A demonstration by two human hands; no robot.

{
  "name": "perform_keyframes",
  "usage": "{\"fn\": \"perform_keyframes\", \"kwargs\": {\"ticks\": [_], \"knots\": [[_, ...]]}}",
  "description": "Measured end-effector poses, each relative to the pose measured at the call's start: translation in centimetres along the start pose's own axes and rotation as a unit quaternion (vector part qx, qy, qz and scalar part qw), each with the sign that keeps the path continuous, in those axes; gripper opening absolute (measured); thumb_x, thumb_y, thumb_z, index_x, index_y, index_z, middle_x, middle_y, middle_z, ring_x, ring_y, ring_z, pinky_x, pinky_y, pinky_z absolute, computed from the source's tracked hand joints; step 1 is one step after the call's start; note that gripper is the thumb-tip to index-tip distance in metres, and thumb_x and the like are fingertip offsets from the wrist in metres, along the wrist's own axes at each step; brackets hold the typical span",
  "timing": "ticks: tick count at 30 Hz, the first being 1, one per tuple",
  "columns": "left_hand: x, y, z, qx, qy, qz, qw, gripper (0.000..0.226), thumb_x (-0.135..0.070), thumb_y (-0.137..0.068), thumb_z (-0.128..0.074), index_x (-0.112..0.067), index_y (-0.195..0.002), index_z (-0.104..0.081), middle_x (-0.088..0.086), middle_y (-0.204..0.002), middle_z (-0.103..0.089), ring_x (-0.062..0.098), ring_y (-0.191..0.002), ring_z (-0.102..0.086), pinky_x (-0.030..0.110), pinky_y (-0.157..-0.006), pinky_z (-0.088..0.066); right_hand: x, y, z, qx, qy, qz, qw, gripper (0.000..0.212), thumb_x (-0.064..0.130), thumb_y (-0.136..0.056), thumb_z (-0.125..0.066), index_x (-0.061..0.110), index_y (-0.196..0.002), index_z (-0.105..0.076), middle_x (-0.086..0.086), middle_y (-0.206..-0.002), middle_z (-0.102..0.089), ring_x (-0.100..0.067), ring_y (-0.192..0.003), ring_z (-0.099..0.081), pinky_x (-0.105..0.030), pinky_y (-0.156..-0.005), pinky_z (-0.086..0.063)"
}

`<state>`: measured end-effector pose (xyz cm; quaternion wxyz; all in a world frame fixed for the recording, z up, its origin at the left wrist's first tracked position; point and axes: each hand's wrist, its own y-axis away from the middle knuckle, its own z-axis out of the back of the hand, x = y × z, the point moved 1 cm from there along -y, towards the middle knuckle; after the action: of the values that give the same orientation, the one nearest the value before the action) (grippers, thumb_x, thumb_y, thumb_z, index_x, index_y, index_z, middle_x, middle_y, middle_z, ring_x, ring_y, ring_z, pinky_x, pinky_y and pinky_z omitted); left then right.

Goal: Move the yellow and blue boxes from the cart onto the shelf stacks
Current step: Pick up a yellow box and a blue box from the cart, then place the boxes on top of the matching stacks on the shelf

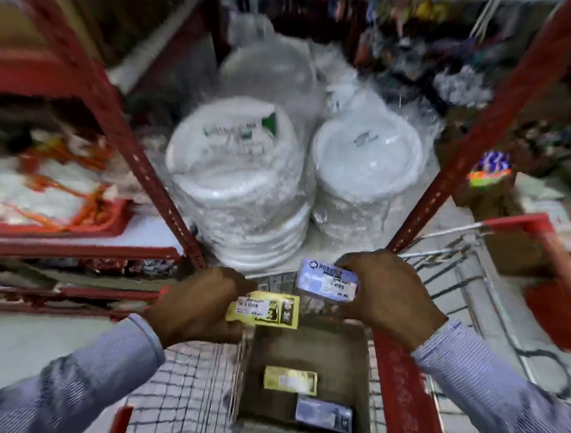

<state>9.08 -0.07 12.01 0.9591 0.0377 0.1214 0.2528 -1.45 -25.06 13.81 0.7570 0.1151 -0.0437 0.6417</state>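
the left hand [200, 303] pinches a yellow box [268, 309] and the right hand [387, 293] clamps a blue box [328, 284], both above the cart [187, 398]. either could slip from a one-handed grip or topple the wrapped plate stacks [238, 192] crowding the red-framed shelf [84, 247]. two more boxes lie in the cart's carton [347, 343].

Looked like a shop aisle for sure: red metal shelving [136, 150] crammed with shrink-wrapped stacks of disposable plates [241, 185], packaged goods [50, 189] alongside, plus a wire shopping cart [187, 398] parked right below.
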Motion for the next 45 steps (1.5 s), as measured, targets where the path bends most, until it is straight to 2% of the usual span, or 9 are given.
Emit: {"fn": "perform_keyframes", "kwargs": {"ticks": [3,7,13,16,20,27,31,38,45], "knots": [[-1.1,1.6,5.9,-0.042,-0.028,0.016,0.999,0.048,-0.06,-0.063,-0.064,-0.028,-0.1,-0.065,-0.005,-0.088,-0.074,0.017,-0.078,-0.07,0.031,-0.063,-0.058,2.0,0.9,7.3,-0.049,0.009,0.023,0.999,0.055,0.043,-0.054,-0.075,0.033,-0.107,-0.066,0.005,-0.091,-0.074,-0.019,-0.088,-0.066,-0.028,-0.065,-0.047],[-3.0,3.6,14.0,-0.133,-0.069,0.015,0.989,0.05,-0.061,-0.063,-0.067,-0.033,-0.104,-0.065,-0.009,-0.086,-0.074,0.012,-0.074,-0.07,0.028,-0.06,-0.058,4.3,2.7,16.6,-0.116,0.025,0.052,0.992,0.055,0.044,-0.052,-0.074,0.035,-0.105,-0.066,0.008,-0.086,-0.073,-0.015,-0.079,-0.063,-0.026,-0.056,-0.044],[-5.3,5.6,23.6,-0.21,-0.131,0.026,0.968,0.058,-0.049,-0.055,-0.071,-0.031,-0.11,-0.069,-0.007,-0.092,-0.076,0.016,-0.078,-0.073,0.03,-0.064,-0.06,5.8,5.4,26.8,-0.21,0.042,0.072,0.974,0.058,0.047,-0.052,-0.076,0.035,-0.108,-0.067,0.011,-0.091,-0.074,-0.011,-0.076,-0.064,-0.024,-0.057,-0.047],[-6.0,6.0,27.5,-0.247,-0.153,0.024,0.957,0.057,-0.049,-0.056,-0.071,-0.03,-0.11,-0.069,-0.008,-0.094,-0.076,0.015,-0.08,-0.072,0.026,-0.067,-0.06,5.8,6.0,30.4,-0.254,0.048,0.065,0.964,0.062,0.045,-0.052,-0.073,0.034,-0.112,-0.066,0.012,-0.099,-0.073,-0.013,-0.085,-0.065,-0.03,-0.068,-0.056],[-6.1,5.5,31.5,-0.308,-0.172,0.037,0.935,0.061,-0.048,-0.055,-0.078,-0.028,-0.112,-0.072,-0.008,-0.096,-0.077,0.013,-0.081,-0.073,0.02,-0.066,-0.059,5.4,5.4,34.2,-0.311,0.064,0.054,0.947,0.06,0.04,-0.056,-0.076,0.033,-0.115,-0.066,0.012,-0.107,-0.073,-0.017,-0.099,-0.063,-0.035,-0.078,-0.057],[-3.7,0.7,36.0,-0.379,-0.151,0.064,0.911,0.064,-0.037,-0.068,-0.076,-0.023,-0.129,-0.065,0.0,-0.125,-0.071,0.02,-0.111,-0.068,0.028,-0.095,-0.053,4.3,0.3,37.1,-0.372,0.099,0.045,0.922,0.06,0.034,-0.067,-0.079,0.031,-0.125,-0.062,0.008,-0.119,-0.07,-0.018,-0.11,-0.062,-0.031,-0.087,-0.052],[-2.3,-2.3,37.3,-0.4,-0.153,0.062,0.902,0.06,-0.033,-0.07,-0.08,-0.019,-0.128,-0.066,0.004,-0.124,-0.072,0.023,-0.109,-0.069,0.031,-0.093,-0.054,3.7,-2.7,36.6,-0.379,0.114,0.056,0.917,0.055,0.028,-0.074,-0.078,0.028,-0.126,-0.06,0.005,-0.122,-0.069,-0.018,-0.112,-0.062,-0.034,-0.093,-0.051],[-0.9,-5.6,38.1,-0.383,-0.146,0.062,0.91,0.055,-0.03,-0.078,-0.076,-0.024,-0.131,-0.061,-0.003,-0.131,-0.068,0.017,-0.118,-0.062,0.03,-0.098,-0.051,3.0,-5.4,35.9,-0.378,0.134,0.05,0.915,0.045,0.016,-0.078,-0.073,0.025,-0.12,-0.061,0.003,-0.119,-0.069,-0.021,-0.11,-0.062,-0.036,-0.091,-0.053],[0.2,-6.5,37.6,-0.381,-0.131,0.053,0.914,0.044,-0.026,-0.079,-0.076,-0.022,-0.122,-0.066,-0.002,-0.122,-0.072,0.018,-0.107,-0.067,0.032,-0.089,-0.055,2.7,-6.5,35.2,-0.38,0.129,0.039,0.915,0.045,0.011,-0.075,-0.073,0.025,-0.116,-0.065,0.004,-0.111,-0.071,-0.021,-0.103,-0.063,-0.037,-0.084,-0.054]]}}
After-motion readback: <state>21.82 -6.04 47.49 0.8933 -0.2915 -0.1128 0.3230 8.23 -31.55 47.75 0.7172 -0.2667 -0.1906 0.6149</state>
